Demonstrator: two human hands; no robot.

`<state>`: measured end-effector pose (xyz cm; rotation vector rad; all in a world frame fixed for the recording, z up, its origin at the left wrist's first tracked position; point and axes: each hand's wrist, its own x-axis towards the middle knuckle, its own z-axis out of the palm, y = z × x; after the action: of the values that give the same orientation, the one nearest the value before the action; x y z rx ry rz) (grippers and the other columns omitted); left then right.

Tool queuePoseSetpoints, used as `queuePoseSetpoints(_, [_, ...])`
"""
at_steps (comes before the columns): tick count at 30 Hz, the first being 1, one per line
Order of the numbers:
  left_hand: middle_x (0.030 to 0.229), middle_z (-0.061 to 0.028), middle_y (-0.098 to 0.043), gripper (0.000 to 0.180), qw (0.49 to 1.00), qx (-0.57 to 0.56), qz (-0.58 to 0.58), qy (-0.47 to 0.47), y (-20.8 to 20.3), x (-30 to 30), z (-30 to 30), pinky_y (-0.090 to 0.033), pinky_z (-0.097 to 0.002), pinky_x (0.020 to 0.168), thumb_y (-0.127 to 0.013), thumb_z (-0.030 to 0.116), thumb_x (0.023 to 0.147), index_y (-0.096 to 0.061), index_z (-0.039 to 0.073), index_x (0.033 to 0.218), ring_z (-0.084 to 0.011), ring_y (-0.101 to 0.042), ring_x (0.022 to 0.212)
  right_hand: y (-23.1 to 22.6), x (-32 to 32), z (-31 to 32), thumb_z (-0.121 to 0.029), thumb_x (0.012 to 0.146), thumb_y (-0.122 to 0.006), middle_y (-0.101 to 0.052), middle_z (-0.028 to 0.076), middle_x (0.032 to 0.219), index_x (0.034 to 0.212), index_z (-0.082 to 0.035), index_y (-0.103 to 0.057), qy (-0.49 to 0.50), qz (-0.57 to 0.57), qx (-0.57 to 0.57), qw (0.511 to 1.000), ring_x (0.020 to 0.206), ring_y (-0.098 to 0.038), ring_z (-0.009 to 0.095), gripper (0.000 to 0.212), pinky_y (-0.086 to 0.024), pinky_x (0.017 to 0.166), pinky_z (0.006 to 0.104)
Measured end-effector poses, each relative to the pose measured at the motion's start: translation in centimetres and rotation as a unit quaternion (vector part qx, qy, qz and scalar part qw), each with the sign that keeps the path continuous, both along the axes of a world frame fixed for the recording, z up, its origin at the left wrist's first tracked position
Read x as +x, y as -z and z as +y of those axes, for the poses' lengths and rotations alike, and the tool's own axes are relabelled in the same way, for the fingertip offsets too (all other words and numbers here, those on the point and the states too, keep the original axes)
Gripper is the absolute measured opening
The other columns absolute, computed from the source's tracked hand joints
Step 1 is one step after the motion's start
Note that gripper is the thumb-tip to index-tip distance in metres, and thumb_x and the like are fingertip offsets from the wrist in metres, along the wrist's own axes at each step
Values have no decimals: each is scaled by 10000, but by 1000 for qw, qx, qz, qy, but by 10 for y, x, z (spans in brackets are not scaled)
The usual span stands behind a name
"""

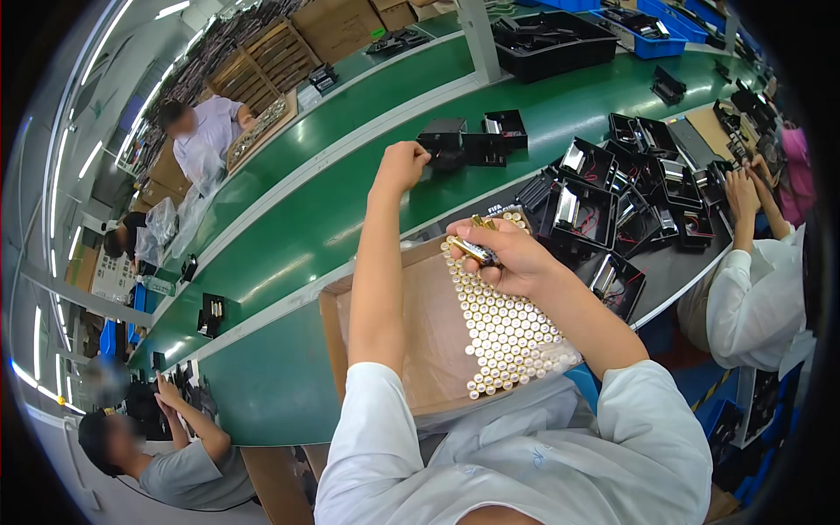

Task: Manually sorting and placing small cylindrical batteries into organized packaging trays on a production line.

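Observation:
Reaching forward over the green bench, my left hand point(402, 166) has its fingers closed at the near-left edge of a black plastic housing point(443, 140). A second black housing point(506, 129) sits against it on the right. Several gold and black cylindrical batteries point(477, 252) lie in my right hand point(516, 255), its fingers curled around them. Below that hand, a shallow cardboard box point(420, 350) holds many upright batteries point(507, 328) packed in its right part, their pale round ends up. The box's left part shows bare cardboard.
Black housings with silver parts and red wires point(582, 210) are heaped on the right. A black bin point(556, 52) and blue bins point(652, 39) stand at the far side. Co-workers sit right point(752, 289), lower left point(166, 446) and far left point(210, 136). A metal post point(479, 44) rises beyond the bench.

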<state>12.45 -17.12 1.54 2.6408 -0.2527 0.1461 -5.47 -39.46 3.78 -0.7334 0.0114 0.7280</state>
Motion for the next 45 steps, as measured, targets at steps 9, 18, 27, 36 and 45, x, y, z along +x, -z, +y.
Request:
queuePoseSetpoints(9, [968,-128,-676,296,975,-219,44,-18,-10,-35,31,-544,-377,735,-631,189,942,-621,-35,1135,-246,-654,804,-6,-1,3,-134,958,-657,-676,129,898,1213,14,-596,45,-45,-49,997,547,-564,77,301,-278,323,143])
queuePoseSetpoints(18, [1011,-191,-664,267,680,-672,261,-135,-35,-11,61,-593,-453,728,-562,177,985,-593,-34,1146,-305,-671,840,-81,86,50,-237,890,-737,-703,60,872,1092,-29,-706,102,-282,-281,912,553,-485,45,292,-218,397,155])
queuePoseSetpoints(27, [1040,-222,-652,327,659,-738,143,-8,-30,-24,56,-612,-526,733,-520,237,1014,-560,-45,1175,-337,-680,844,-67,165,137,-304,814,-766,-735,50,798,879,-62,-770,196,-540,-558,598,588,-602,162,251,-477,567,272])
queuePoseSetpoints(36, [1025,-234,-630,380,591,-794,112,-85,-32,-39,67,-615,-551,727,-526,246,1028,-478,-63,1243,-352,-674,870,-55,171,155,-322,790,-757,-741,72,773,876,-59,-784,233,-526,-543,611,654,-639,207,278,-529,663,303])
queuePoseSetpoints(45, [1011,-255,-607,161,642,-750,-28,-156,-11,-31,77,-631,-528,760,-539,10,956,-565,-83,1084,-371,-649,904,-28,143,168,-193,845,-753,-749,40,875,968,-38,-766,259,-602,-392,645,727,-628,147,198,-515,708,269])
